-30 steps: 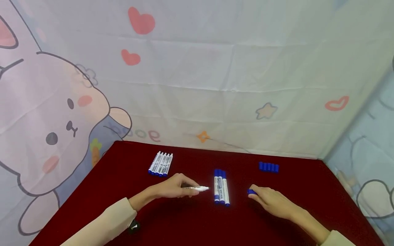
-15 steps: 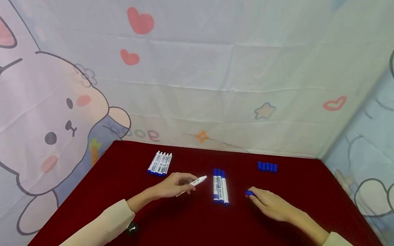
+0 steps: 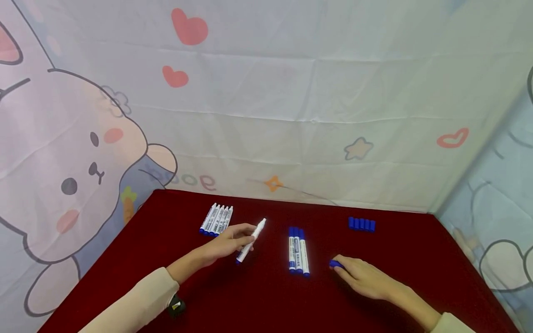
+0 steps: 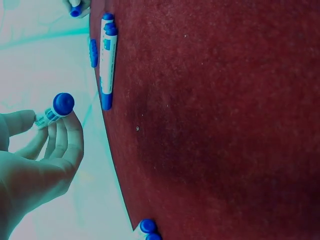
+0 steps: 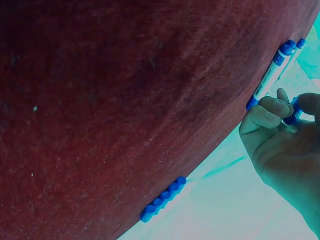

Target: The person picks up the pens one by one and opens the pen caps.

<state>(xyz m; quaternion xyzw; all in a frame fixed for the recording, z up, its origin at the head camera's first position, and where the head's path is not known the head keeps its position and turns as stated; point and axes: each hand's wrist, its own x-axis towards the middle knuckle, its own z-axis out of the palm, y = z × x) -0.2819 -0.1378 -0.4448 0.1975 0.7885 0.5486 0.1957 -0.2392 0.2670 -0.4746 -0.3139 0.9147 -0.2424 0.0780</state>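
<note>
My left hand (image 3: 228,241) pinches an uncapped white marker (image 3: 252,240) between thumb and fingers, its pale tip pointing up and away, its blue end toward me. In the left wrist view the blue end (image 4: 63,103) of this marker faces the camera. Over on the right, my right hand (image 3: 368,277) pinches a blue marker cap (image 3: 336,264) between thumb and fingers; the right wrist view also has this cap (image 5: 294,112). Between the hands, several capped markers (image 3: 297,252) lie side by side on the red cloth, touching neither hand.
A row of several uncapped markers (image 3: 216,219) lies at the back left, just beyond my left hand. Several loose blue caps (image 3: 362,225) stand in a row at the back right. A printed fabric backdrop (image 3: 266,115) rises behind the red-covered table (image 3: 266,300).
My left hand has moved left and slightly away from me, turning the marker from nearly level to a steep slant with its tip away. The right hand, holding the cap, has barely shifted.
</note>
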